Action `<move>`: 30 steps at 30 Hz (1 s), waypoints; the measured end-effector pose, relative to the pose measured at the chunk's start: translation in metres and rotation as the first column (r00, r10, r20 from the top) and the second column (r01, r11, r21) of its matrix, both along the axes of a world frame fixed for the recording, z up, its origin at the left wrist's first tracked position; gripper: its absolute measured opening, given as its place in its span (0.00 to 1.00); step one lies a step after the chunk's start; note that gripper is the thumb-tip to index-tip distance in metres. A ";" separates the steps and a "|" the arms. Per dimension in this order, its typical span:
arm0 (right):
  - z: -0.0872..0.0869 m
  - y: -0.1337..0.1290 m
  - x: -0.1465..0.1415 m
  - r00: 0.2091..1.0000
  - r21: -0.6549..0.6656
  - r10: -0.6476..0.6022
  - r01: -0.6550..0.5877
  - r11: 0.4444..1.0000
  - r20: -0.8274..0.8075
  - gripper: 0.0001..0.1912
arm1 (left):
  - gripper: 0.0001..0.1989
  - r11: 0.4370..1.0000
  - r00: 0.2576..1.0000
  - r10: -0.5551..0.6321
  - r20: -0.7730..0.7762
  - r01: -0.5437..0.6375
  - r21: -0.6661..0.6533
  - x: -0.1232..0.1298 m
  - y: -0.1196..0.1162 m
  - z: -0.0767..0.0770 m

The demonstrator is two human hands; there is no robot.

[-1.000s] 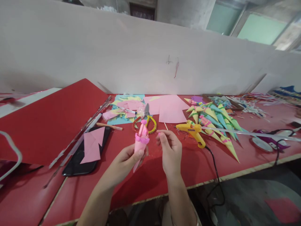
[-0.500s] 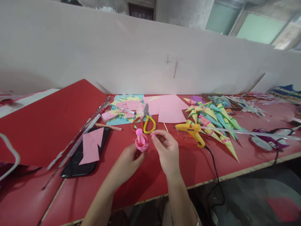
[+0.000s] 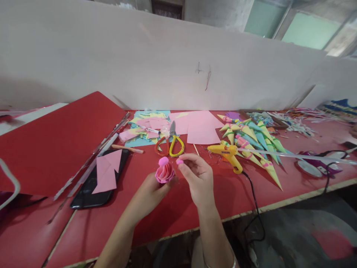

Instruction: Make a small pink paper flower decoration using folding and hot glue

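My left hand (image 3: 152,192) is closed around the base of a pink paper flower (image 3: 165,172) with rolled, layered petals. A brighter pink blob (image 3: 163,161) sits at the flower's far rim; I cannot tell whether it is clay or foam. Just to the right, my right hand (image 3: 197,175) pinches a small bright pink piece (image 3: 180,162) between thumb and forefinger, slightly apart from the flower. Beyond both hands lie scissors (image 3: 176,146) with one red and one yellow handle.
A yellow glue gun (image 3: 227,152) with a long clear stick and black cord lies to the right, before a heap of paper cones (image 3: 251,137). Pink sheets (image 3: 203,130) and paper scraps are at the back. A black phone (image 3: 93,197) bears a pink cutout (image 3: 107,171) on the left.
The flower has turned in my left hand, so its layered top now faces me more, and shifted slightly left. My right hand's pinched piece shows more clearly.
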State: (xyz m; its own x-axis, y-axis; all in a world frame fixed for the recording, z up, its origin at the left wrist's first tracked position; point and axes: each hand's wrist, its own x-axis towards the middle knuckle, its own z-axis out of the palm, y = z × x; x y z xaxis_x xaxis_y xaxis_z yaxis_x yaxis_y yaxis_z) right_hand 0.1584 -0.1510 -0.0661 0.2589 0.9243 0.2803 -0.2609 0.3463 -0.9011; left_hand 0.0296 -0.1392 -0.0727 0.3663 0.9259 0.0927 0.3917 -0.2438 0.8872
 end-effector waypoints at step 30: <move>-0.004 0.001 0.002 0.947 0.125 -0.020 -0.022 0.992 0.321 0.06 | 0.15 0.978 0.979 0.062 -0.195 -0.020 0.209 -0.003 0.005 -0.001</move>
